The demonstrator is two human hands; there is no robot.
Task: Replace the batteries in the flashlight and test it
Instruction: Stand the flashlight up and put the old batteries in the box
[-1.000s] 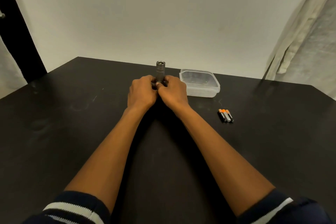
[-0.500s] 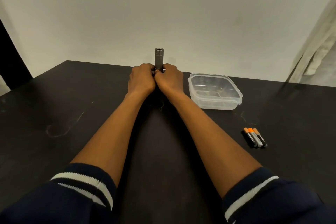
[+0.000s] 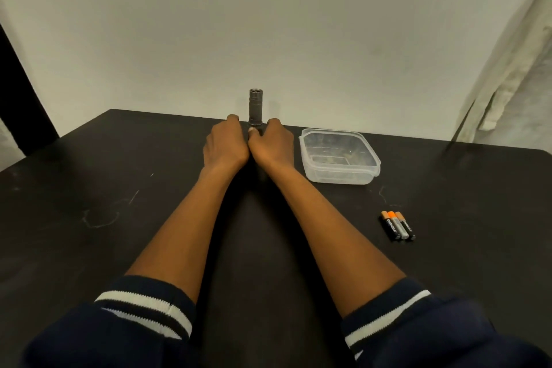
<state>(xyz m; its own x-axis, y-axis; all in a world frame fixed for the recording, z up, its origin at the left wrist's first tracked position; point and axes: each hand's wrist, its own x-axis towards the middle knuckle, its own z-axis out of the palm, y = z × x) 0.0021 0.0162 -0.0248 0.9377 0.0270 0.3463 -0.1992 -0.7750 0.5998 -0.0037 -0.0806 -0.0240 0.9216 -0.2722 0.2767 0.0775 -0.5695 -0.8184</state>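
Left hand (image 3: 225, 143), right hand (image 3: 273, 143) side by side, fingers curled, forearms outstretched

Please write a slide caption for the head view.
Both hands hold an upright flashlight; three batteries lie beside a plastic box.

I see the flashlight (image 3: 256, 107) standing upright near the far edge of my view, a dark grey metal cylinder with a scalloped rim at its top and ridged bands lower down; its lower part is hidden from me. Well apart, to the right and nearer, three batteries (image 3: 398, 225) lie side by side, touching, orange-copper ends pointing away, two black-bodied with a grey one between.
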